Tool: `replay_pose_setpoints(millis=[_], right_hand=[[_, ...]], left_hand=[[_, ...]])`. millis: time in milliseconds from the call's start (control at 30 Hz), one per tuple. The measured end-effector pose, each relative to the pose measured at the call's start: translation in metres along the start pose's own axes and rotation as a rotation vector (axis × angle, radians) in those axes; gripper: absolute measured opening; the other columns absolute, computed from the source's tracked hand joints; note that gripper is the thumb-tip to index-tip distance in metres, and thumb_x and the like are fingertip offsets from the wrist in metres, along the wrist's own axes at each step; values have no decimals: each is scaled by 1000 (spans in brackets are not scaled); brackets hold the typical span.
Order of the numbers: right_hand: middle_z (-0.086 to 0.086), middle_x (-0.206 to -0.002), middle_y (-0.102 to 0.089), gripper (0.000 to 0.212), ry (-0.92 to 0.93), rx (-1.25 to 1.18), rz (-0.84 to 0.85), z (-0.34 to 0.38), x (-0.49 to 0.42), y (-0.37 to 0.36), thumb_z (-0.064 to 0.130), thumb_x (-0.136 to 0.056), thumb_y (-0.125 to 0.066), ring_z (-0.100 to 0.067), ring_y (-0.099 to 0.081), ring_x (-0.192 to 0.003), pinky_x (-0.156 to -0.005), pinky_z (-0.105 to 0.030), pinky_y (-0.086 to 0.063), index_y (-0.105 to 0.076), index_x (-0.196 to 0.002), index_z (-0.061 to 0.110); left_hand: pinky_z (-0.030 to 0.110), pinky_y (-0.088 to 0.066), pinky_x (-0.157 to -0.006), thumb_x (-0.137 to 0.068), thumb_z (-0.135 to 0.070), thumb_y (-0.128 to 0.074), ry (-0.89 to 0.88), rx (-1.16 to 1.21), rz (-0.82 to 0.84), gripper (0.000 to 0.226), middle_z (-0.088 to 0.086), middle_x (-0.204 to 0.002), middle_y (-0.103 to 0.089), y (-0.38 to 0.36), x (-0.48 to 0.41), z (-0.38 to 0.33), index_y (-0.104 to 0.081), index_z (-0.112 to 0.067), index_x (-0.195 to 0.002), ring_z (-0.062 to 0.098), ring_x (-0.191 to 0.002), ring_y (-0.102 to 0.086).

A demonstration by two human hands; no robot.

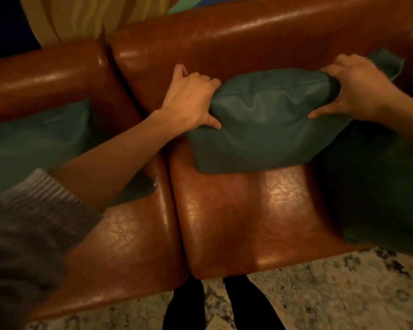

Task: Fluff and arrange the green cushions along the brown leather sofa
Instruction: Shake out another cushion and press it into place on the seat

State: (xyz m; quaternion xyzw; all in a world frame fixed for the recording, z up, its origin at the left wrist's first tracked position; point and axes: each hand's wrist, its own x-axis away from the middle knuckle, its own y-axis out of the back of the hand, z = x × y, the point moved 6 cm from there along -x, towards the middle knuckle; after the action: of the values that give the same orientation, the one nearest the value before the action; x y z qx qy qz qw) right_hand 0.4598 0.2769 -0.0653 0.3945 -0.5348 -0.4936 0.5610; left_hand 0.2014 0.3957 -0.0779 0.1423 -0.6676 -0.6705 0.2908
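Observation:
A green cushion (pixel 260 125) stands on the middle seat of the brown leather sofa (pixel 236 210), leaning against the backrest. My left hand (pixel 191 98) grips its upper left corner and my right hand (pixel 358 89) grips its upper right corner; the top edge is squeezed into wrinkles between them. A second green cushion (pixel 34 144) rests on the left seat, partly behind my left forearm. A third green cushion (pixel 377 186) lies on the right seat, its near corner at the seat's front edge.
The sofa's backrest (pixel 248 36) runs along the top, with a yellow and green patterned wall (pixel 86 15) behind it. A speckled light rug (pixel 332 294) covers the floor in front. My dark legs (pixel 215 306) stand against the seat edge.

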Motion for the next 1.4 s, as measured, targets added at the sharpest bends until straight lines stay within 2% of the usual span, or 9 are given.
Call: replay_pose_setpoints(millis=[100,433,633,767,867,967,1067,1233,1400], right_hand=[[-19,-105,-54,100,36,-58,21,19,-4,-2,69,-53,-65,-38,-49,-100,-91,-50,-43,-56,-129,5],[-23,-110,-59,85,90,-126,106,52,-59,5,57,-60,-70,-41,-56,-106,-92,-50,-46,-62,-123,1],[-23,-137,-44,117,104,-40,111,46,-85,-14,86,-57,-47,-45,-41,-125,-110,-55,-34,-36,-149,15],[-18,-148,-37,130,189,47,157,45,-84,-30,90,-52,-55,-42,-35,-136,-116,-63,-22,-15,-155,21],[-20,-134,-46,133,165,77,100,39,-84,-25,92,-44,-49,-44,-41,-125,-115,-62,-23,-24,-152,18],[-21,-134,-45,127,154,55,69,38,-86,-21,89,-47,-48,-44,-38,-128,-117,-63,-15,-27,-151,19],[-22,-148,-34,112,223,39,-10,52,-83,-23,73,-61,-54,-43,-28,-140,-118,-65,-6,-23,-154,18],[-19,-161,-20,78,261,-42,-183,69,-63,-44,63,-93,-33,-38,-15,-150,-122,-56,-1,-20,-156,20],[-18,-160,-23,70,156,18,-250,64,-86,-51,60,-100,-20,-34,-15,-151,-123,-55,-1,-24,-155,16]], left_hand=[[47,-30,-91,-59,-77,-68,-5,-9,-8,86,5,-107,-67,0,12,17,-56,-21,-122,30,-101,-60],[43,-34,-89,-59,-78,-66,28,121,93,82,9,-99,-72,-6,25,67,-66,-19,-116,34,-97,-63],[58,-27,-107,-58,-75,-73,181,243,176,104,7,-143,-48,-31,18,86,-42,-24,-144,33,-132,-43],[54,-33,-108,-52,-83,-70,183,279,240,122,6,-145,-50,-35,11,74,-24,-26,-150,34,-131,-49],[54,-41,-103,-53,-80,-72,140,249,184,121,9,-142,-52,-26,2,65,-22,-27,-150,35,-128,-51],[54,-44,-100,-58,-76,-72,141,247,113,115,13,-139,-51,-21,-1,66,-24,-27,-150,38,-125,-50],[61,-29,-107,-67,-69,-71,127,184,19,109,12,-148,-38,-21,2,58,-20,-25,-153,38,-134,-38],[55,-8,-120,-84,-71,-36,67,232,-130,86,4,-162,-23,-33,3,-6,-21,-24,-155,27,-150,-19],[51,-3,-123,-98,-61,-21,193,151,-223,73,4,-163,-20,-47,-20,0,-16,-18,-157,24,-152,-16]])
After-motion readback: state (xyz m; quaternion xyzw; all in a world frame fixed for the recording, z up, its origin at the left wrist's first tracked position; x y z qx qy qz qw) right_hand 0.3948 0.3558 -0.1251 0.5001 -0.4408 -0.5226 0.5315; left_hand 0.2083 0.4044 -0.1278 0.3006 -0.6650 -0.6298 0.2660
